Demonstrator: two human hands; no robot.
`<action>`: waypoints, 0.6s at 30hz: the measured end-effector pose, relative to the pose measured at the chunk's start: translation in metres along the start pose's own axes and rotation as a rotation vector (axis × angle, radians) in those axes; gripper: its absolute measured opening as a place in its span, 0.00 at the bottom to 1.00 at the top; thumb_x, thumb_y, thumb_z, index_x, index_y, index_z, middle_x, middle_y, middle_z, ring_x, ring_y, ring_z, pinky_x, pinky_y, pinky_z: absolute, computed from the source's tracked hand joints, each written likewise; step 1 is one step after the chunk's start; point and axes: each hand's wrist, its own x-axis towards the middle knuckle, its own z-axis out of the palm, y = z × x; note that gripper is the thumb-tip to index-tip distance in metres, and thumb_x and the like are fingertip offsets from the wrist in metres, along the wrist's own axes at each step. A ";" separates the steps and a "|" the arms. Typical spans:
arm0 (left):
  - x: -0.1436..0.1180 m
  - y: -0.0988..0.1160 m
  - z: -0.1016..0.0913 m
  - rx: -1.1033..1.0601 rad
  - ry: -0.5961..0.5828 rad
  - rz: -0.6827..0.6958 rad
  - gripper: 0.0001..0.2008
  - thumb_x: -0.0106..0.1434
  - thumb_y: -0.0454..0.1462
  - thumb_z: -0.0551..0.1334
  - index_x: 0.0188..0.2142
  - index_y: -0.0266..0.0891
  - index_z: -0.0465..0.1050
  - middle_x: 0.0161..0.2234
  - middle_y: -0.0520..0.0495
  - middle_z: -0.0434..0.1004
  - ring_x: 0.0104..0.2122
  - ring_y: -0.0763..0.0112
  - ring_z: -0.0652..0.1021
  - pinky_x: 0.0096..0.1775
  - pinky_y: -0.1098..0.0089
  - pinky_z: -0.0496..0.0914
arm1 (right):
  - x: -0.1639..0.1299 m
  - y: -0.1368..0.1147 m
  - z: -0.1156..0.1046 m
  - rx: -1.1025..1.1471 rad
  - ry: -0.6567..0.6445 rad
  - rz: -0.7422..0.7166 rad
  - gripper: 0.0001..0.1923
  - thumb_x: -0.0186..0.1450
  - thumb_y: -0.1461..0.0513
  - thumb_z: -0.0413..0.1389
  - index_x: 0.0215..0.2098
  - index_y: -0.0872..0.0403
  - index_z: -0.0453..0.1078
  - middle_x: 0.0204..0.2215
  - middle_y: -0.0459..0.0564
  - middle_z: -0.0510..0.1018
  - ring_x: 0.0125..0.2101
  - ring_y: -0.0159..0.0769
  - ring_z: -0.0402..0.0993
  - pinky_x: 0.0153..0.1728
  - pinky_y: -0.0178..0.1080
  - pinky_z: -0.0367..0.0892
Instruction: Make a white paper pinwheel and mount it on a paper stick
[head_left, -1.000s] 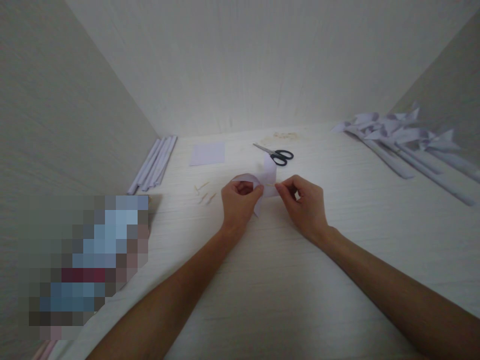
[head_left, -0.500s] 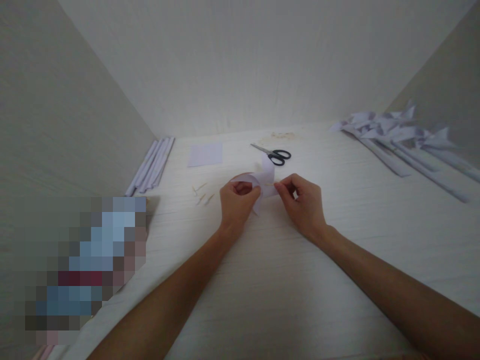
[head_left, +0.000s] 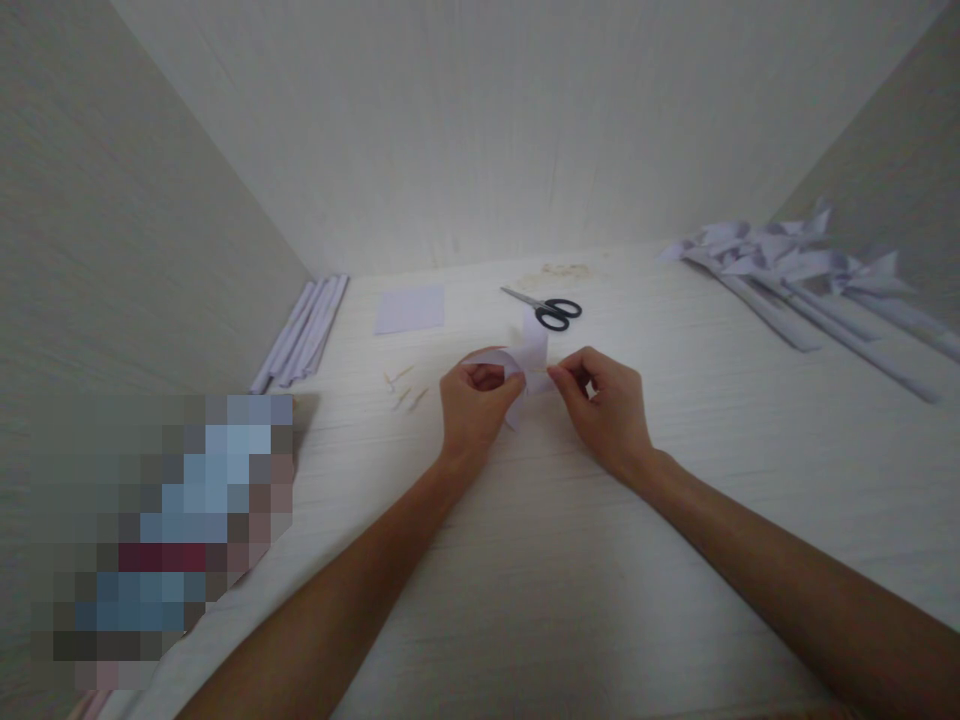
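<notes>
Both hands meet over the middle of a white table. My left hand pinches the curled flaps of a pale lilac paper pinwheel. My right hand grips the same pinwheel from the right, thumb and forefinger closed at its centre, where a thin toothpick seems to sit, though it is too small to be sure. One flap stands up behind the fingers.
Black-handled scissors and a lilac paper square lie behind the hands. Three toothpicks lie to the left. Rolled paper sticks rest along the left wall. Several finished pinwheels lie at the right. A blurred patch covers the lower left.
My right fingers have edged slightly left toward the pinwheel's centre, closing the gap with my left hand. The view has tilted a little.
</notes>
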 end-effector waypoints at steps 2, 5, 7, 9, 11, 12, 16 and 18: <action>0.000 -0.001 0.000 0.005 0.008 0.008 0.07 0.40 0.32 0.63 0.23 0.33 0.70 0.21 0.49 0.74 0.22 0.74 0.74 0.26 0.74 0.68 | -0.001 0.001 0.000 -0.009 -0.015 -0.020 0.08 0.57 0.62 0.50 0.21 0.55 0.63 0.16 0.44 0.67 0.18 0.28 0.60 0.21 0.33 0.54; 0.001 -0.003 -0.001 0.031 0.016 0.022 0.05 0.41 0.33 0.63 0.21 0.33 0.69 0.20 0.50 0.73 0.21 0.75 0.73 0.24 0.75 0.67 | -0.002 0.003 0.001 -0.020 -0.041 -0.080 0.06 0.58 0.62 0.50 0.23 0.54 0.63 0.18 0.45 0.68 0.20 0.29 0.61 0.23 0.33 0.55; 0.002 -0.004 -0.002 0.052 0.026 0.029 0.05 0.41 0.33 0.63 0.21 0.33 0.69 0.20 0.50 0.73 0.20 0.75 0.73 0.24 0.76 0.67 | -0.003 0.004 0.001 -0.038 -0.059 -0.131 0.06 0.58 0.62 0.49 0.24 0.54 0.63 0.19 0.45 0.68 0.21 0.30 0.61 0.24 0.34 0.56; 0.003 -0.006 -0.002 0.068 0.032 0.039 0.06 0.41 0.34 0.63 0.22 0.33 0.69 0.20 0.50 0.73 0.21 0.75 0.73 0.23 0.76 0.66 | -0.003 0.005 0.002 -0.073 -0.070 -0.175 0.07 0.59 0.62 0.48 0.24 0.54 0.63 0.20 0.46 0.68 0.21 0.30 0.61 0.24 0.34 0.55; 0.003 -0.007 -0.003 0.087 0.031 0.050 0.06 0.41 0.34 0.63 0.22 0.33 0.70 0.20 0.50 0.72 0.20 0.75 0.73 0.23 0.76 0.66 | -0.003 0.006 0.002 -0.116 -0.078 -0.194 0.08 0.60 0.62 0.48 0.24 0.55 0.63 0.20 0.46 0.68 0.21 0.30 0.61 0.25 0.34 0.55; 0.003 -0.007 -0.003 0.094 0.025 0.054 0.06 0.41 0.34 0.62 0.22 0.33 0.70 0.20 0.50 0.72 0.20 0.75 0.73 0.23 0.76 0.66 | -0.003 0.006 0.002 -0.135 -0.084 -0.193 0.08 0.60 0.62 0.47 0.24 0.55 0.63 0.20 0.46 0.68 0.21 0.30 0.61 0.25 0.35 0.55; 0.001 -0.004 -0.003 0.110 0.003 0.055 0.09 0.42 0.33 0.62 0.26 0.32 0.71 0.21 0.50 0.73 0.21 0.75 0.73 0.23 0.76 0.67 | -0.002 0.005 0.002 -0.163 -0.107 -0.156 0.09 0.60 0.62 0.47 0.23 0.55 0.62 0.20 0.47 0.67 0.21 0.30 0.60 0.24 0.34 0.55; 0.001 -0.002 -0.002 0.128 0.018 0.050 0.10 0.42 0.33 0.62 0.28 0.32 0.71 0.21 0.50 0.73 0.20 0.75 0.73 0.22 0.77 0.66 | -0.002 0.005 0.002 -0.132 -0.113 -0.160 0.09 0.60 0.62 0.47 0.23 0.55 0.62 0.20 0.46 0.67 0.21 0.30 0.60 0.23 0.33 0.55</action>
